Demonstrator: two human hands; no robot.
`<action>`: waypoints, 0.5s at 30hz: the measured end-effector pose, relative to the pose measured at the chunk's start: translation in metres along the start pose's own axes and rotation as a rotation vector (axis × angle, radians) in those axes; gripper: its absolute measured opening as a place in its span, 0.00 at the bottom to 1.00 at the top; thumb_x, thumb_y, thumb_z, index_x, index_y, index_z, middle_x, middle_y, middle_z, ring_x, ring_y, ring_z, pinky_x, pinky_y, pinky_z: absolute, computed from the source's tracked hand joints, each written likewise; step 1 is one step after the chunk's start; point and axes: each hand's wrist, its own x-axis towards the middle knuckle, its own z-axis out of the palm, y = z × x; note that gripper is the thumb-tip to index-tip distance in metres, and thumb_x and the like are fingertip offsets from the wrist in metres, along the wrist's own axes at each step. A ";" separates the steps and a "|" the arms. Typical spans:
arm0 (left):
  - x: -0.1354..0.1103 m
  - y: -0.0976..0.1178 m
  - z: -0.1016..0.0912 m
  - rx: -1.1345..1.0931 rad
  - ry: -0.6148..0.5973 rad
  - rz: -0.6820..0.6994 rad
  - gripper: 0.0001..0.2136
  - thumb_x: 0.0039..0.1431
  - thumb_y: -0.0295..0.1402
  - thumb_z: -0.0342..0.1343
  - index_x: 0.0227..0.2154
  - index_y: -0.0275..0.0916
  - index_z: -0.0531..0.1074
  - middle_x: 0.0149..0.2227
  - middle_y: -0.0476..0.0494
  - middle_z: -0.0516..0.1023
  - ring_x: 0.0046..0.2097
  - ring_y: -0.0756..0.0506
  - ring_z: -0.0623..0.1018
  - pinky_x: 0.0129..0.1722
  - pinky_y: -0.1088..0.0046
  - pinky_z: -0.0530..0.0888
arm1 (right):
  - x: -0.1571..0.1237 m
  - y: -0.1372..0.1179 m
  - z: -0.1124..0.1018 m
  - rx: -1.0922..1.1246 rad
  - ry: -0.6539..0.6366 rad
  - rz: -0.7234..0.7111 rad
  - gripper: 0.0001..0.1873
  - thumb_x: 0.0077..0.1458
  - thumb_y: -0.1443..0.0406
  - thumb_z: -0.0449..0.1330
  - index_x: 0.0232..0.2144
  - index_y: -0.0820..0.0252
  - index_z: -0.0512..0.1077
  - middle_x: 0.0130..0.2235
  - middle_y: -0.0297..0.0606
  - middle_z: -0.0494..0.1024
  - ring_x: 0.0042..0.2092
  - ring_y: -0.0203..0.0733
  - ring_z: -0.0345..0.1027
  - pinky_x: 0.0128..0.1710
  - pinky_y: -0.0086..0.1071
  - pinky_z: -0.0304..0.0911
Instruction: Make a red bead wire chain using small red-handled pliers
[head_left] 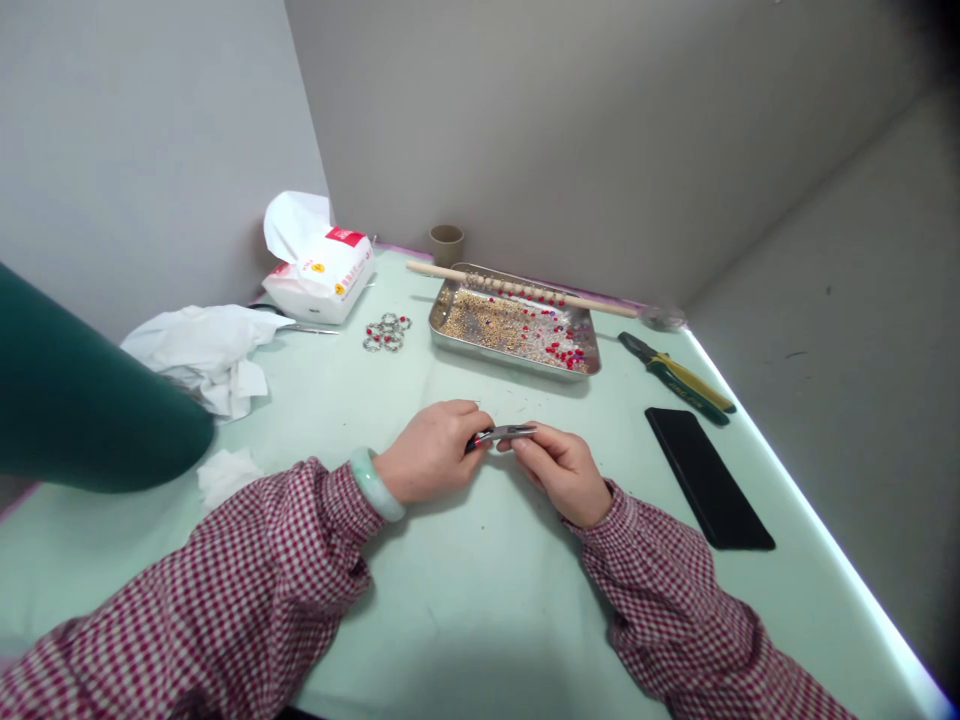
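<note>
My left hand (435,455) is wrapped round the handles of small pliers (510,433), whose metal jaws point right. At the tip of those jaws, my right hand (566,468) is closed in a pinch. Whatever its fingers hold there is too small to make out. Beyond the hands stands a metal tray (510,362) of gold, clear and red beads. Across the tray lies a wooden stick (600,304) with wire coils and red beads along it. Several small rings (388,333) with red beads lie left of the tray.
Green-and-yellow pliers (679,378) and a black phone-like slab (707,477) lie on the right. A tissue pack (322,270), crumpled white cloth (206,350) and a dark green cylinder (97,400) occupy the left. A beige cup (448,246) stands behind the tray, against the wall.
</note>
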 end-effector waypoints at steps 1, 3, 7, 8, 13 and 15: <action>0.000 0.000 0.000 0.000 0.002 0.000 0.04 0.58 0.27 0.51 0.31 0.35 0.71 0.30 0.46 0.70 0.32 0.47 0.69 0.31 0.72 0.65 | 0.000 0.000 0.000 0.002 0.001 0.000 0.13 0.58 0.64 0.53 0.32 0.63 0.76 0.18 0.30 0.64 0.22 0.33 0.56 0.20 0.27 0.52; 0.000 0.000 0.000 -0.005 0.003 0.002 0.04 0.57 0.26 0.51 0.30 0.35 0.70 0.29 0.46 0.70 0.32 0.48 0.69 0.31 0.73 0.65 | 0.000 0.000 0.000 0.010 0.002 0.000 0.13 0.58 0.64 0.53 0.32 0.63 0.76 0.19 0.30 0.64 0.22 0.33 0.56 0.21 0.27 0.53; 0.000 -0.001 0.000 -0.005 -0.002 0.005 0.05 0.58 0.26 0.51 0.29 0.35 0.70 0.29 0.47 0.70 0.31 0.48 0.69 0.31 0.73 0.65 | 0.000 0.001 0.000 0.015 -0.001 0.009 0.13 0.58 0.63 0.53 0.32 0.63 0.76 0.19 0.30 0.64 0.22 0.32 0.56 0.21 0.27 0.53; 0.000 -0.001 0.001 -0.001 -0.002 0.007 0.05 0.58 0.26 0.51 0.29 0.35 0.70 0.29 0.46 0.70 0.32 0.48 0.69 0.31 0.72 0.65 | 0.000 0.001 0.000 0.016 -0.001 0.008 0.13 0.58 0.63 0.53 0.32 0.63 0.76 0.19 0.30 0.64 0.22 0.32 0.56 0.21 0.27 0.53; 0.000 -0.001 0.002 -0.003 0.006 0.011 0.05 0.58 0.27 0.51 0.30 0.35 0.70 0.30 0.46 0.70 0.32 0.48 0.70 0.32 0.72 0.65 | 0.000 0.001 0.001 0.022 0.000 -0.004 0.13 0.58 0.64 0.54 0.32 0.63 0.77 0.19 0.31 0.65 0.23 0.33 0.56 0.21 0.27 0.53; 0.000 0.000 0.001 -0.007 0.006 0.012 0.05 0.59 0.27 0.51 0.30 0.35 0.70 0.30 0.46 0.70 0.32 0.47 0.70 0.32 0.72 0.65 | 0.000 0.001 0.001 0.014 -0.001 -0.004 0.13 0.58 0.64 0.53 0.32 0.63 0.77 0.19 0.30 0.65 0.22 0.32 0.55 0.21 0.27 0.53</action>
